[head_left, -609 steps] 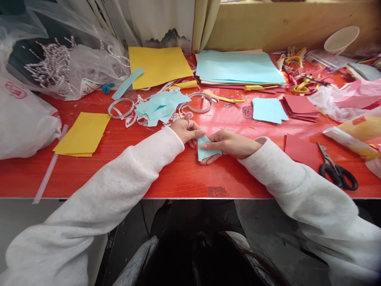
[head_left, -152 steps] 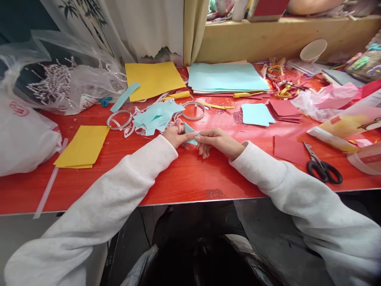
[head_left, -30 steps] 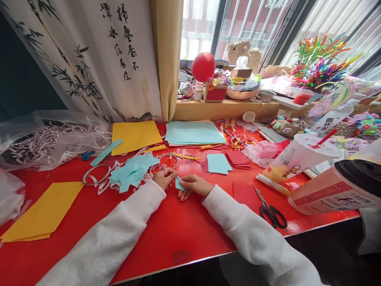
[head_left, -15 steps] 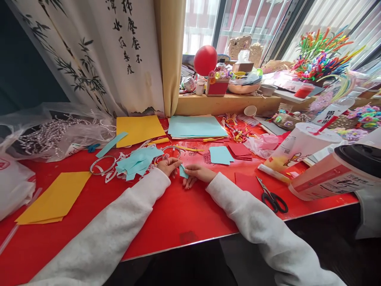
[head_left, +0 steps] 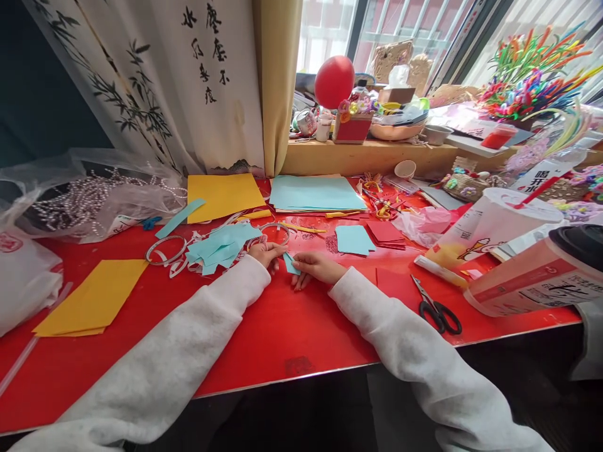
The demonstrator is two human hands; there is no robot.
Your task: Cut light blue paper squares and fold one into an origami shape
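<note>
A small light-blue piece of paper (head_left: 291, 263) is held just above the red table, between my two hands. My right hand (head_left: 318, 269) pinches its right side between thumb and fingers. My left hand (head_left: 267, 254) is closed at its upper left edge, fingertips together on the paper. Left of my left hand lies a loose pile of light-blue paper pieces (head_left: 221, 245), with white paper scraps under it. A light-blue paper stack (head_left: 352, 240) and a stack of red paper squares (head_left: 385, 233) lie beyond my right hand.
Black-handled scissors (head_left: 436, 307) lie by my right forearm, near a large drink cup (head_left: 522, 276) and a clear cup (head_left: 490, 220). Yellow paper sheets (head_left: 94, 298) are at left, beside rolls of tape (head_left: 166, 250). Larger light-blue sheets (head_left: 315, 193) lie at the back.
The view has shifted slightly, so everything sits a little further right and higher. Both hands stay together at the small blue paper, which now shows slightly more between them.
</note>
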